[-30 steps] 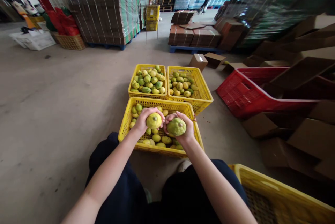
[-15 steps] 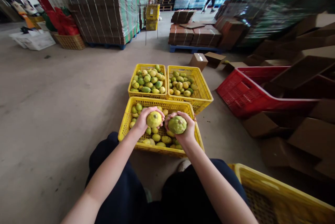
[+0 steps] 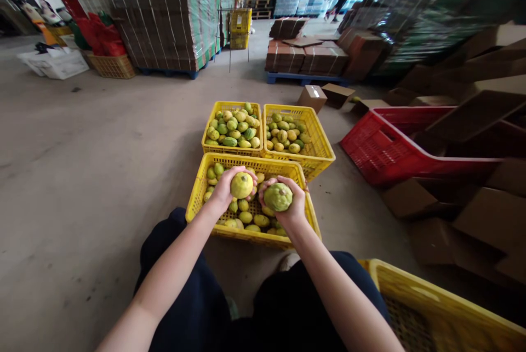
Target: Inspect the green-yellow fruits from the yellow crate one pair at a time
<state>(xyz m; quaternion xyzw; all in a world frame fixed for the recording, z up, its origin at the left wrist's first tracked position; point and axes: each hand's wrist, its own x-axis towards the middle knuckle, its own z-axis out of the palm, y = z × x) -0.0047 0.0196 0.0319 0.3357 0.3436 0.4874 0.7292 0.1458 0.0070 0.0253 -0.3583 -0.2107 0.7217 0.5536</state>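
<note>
taking twelve o'clock as straight away from the person, the left hand (image 3: 224, 188) has its fingers curved around a yellow fruit (image 3: 241, 185), opened just as wide as this fruit. the right hand (image 3: 297, 207) holds in the same manner a green, bumpy fruit (image 3: 278, 197), with the thumb and fingers bent around its sides. this green fruit lies a little past three o'clock from the yellow one, near it but apart. each fruit turns one end to the camera, so its long axis seems to point roughly toward six o'clock; i cannot tell its exact tilt.

both hands are above the near crate (image 3: 263, 238), which has more fruits inside. from the left hand, which is the nearer to it, the far left crate (image 3: 232, 149) is at about twelve o'clock. from the right hand, the far right crate (image 3: 318, 161) is also near twelve o'clock.
</note>
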